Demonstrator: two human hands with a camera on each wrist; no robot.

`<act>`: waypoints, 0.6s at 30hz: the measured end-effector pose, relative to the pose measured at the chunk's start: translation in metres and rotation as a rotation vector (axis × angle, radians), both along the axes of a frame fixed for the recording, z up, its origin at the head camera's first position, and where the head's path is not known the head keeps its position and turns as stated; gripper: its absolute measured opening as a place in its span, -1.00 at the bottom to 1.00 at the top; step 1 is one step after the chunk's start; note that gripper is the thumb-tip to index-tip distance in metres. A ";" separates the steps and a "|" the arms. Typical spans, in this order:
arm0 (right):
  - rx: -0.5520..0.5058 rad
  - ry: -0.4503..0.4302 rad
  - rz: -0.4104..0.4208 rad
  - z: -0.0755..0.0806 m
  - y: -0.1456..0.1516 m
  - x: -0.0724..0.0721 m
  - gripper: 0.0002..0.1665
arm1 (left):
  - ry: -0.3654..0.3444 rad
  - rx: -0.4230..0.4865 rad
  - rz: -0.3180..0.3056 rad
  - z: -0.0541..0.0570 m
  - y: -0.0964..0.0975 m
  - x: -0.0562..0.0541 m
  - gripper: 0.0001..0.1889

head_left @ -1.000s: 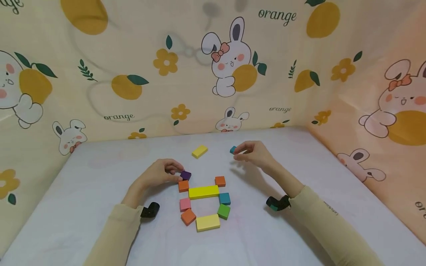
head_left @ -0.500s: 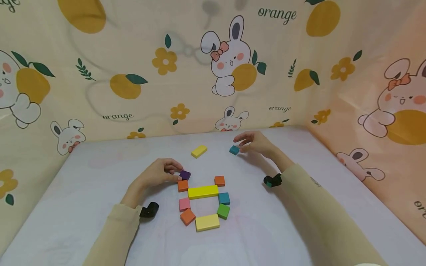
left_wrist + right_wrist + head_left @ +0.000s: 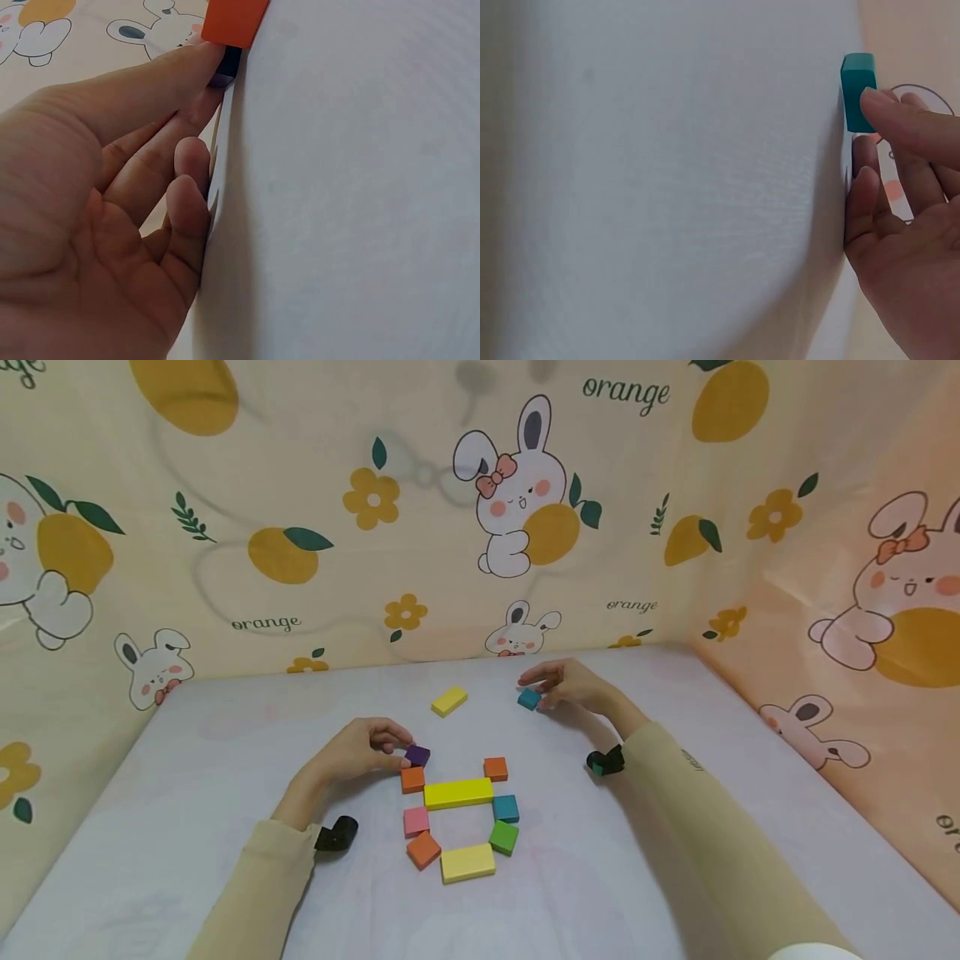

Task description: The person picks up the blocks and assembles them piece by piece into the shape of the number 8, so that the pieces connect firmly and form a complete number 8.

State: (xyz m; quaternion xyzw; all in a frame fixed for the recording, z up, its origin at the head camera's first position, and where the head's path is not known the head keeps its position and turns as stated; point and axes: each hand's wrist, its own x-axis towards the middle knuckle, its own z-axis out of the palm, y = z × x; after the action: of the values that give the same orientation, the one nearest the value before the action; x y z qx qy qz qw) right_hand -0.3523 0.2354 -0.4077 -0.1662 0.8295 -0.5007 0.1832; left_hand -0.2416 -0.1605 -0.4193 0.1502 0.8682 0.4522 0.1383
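My left hand (image 3: 356,749) pinches a small purple block (image 3: 417,756) between thumb and fingertips. The block lies just behind an orange block (image 3: 413,780); in the left wrist view only a dark sliver of the purple block (image 3: 224,77) shows past the thumb. At the back right, my right hand (image 3: 573,685) is around a small teal block (image 3: 529,699) on the table. Its thumb (image 3: 881,105) overlaps the teal block's face in the right wrist view, while the index finger extends behind, apart from the block.
A ring of blocks lies mid-table: a long yellow block (image 3: 458,793), a second orange block (image 3: 496,768), blue (image 3: 506,808), green (image 3: 504,837), pink (image 3: 416,821) and orange (image 3: 423,850) blocks, and a pale yellow block (image 3: 468,863). Another yellow block (image 3: 449,702) lies farther back.
My right hand first drew back from the teal block, its fingers spreading and uncovering it, then its fingers lowered slightly toward it. My left hand has stayed on the purple block.
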 end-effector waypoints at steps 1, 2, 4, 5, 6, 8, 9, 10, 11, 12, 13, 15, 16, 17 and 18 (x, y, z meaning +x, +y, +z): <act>-0.006 -0.007 -0.001 0.000 0.000 0.000 -0.39 | 0.000 0.002 -0.002 0.000 0.000 0.000 -0.64; -0.010 -0.013 -0.001 0.000 0.000 0.000 -0.39 | 0.000 0.003 -0.004 0.000 0.000 0.000 -0.64; -0.014 -0.019 -0.003 -0.001 0.000 -0.001 -0.40 | -0.001 0.004 -0.008 0.000 0.000 -0.001 -0.64; -0.016 -0.021 -0.005 -0.001 0.000 -0.001 -0.41 | -0.001 0.003 -0.007 -0.001 0.000 -0.001 -0.64; -0.014 -0.020 -0.008 -0.001 -0.001 -0.001 -0.42 | -0.002 0.002 -0.006 -0.001 0.000 -0.002 -0.64; -0.005 -0.015 -0.014 -0.001 -0.001 -0.001 -0.43 | -0.003 0.001 -0.004 -0.001 0.000 -0.002 -0.64; 0.001 -0.016 -0.022 -0.002 -0.001 -0.002 -0.44 | -0.003 0.000 -0.003 -0.001 0.000 -0.002 -0.64; 0.003 -0.018 -0.028 -0.002 -0.002 -0.002 -0.44 | -0.003 -0.002 -0.001 -0.002 0.000 -0.002 -0.64; 0.006 -0.020 -0.030 -0.002 -0.002 -0.002 -0.44 | -0.004 -0.003 0.001 -0.002 0.000 -0.002 -0.64; 0.009 -0.022 -0.031 -0.002 -0.002 -0.002 -0.45 | -0.004 -0.003 0.001 -0.002 0.000 -0.002 -0.64; 0.010 -0.026 -0.033 -0.002 -0.002 -0.003 -0.45 | -0.004 -0.003 0.002 -0.002 0.000 -0.002 -0.64; 0.011 -0.035 -0.032 -0.002 -0.003 -0.003 -0.45 | -0.004 -0.004 0.003 -0.003 0.000 -0.002 -0.64; 0.010 -0.038 -0.030 -0.002 -0.002 -0.003 -0.45 | -0.003 -0.003 0.002 -0.003 -0.001 -0.002 -0.64; 0.013 -0.039 -0.028 -0.002 -0.002 -0.004 -0.45 | -0.004 -0.002 0.002 -0.003 -0.001 -0.002 -0.64; 0.014 -0.040 -0.027 -0.002 -0.002 -0.004 -0.45 | -0.002 -0.001 0.000 -0.004 -0.001 -0.002 -0.64</act>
State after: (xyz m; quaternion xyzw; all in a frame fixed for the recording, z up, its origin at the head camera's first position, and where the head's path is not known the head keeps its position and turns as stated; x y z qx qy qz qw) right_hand -0.3563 0.2333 -0.4095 -0.1437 0.8313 -0.5005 0.1942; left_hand -0.2439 -0.1615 -0.4229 0.1495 0.8684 0.4518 0.1395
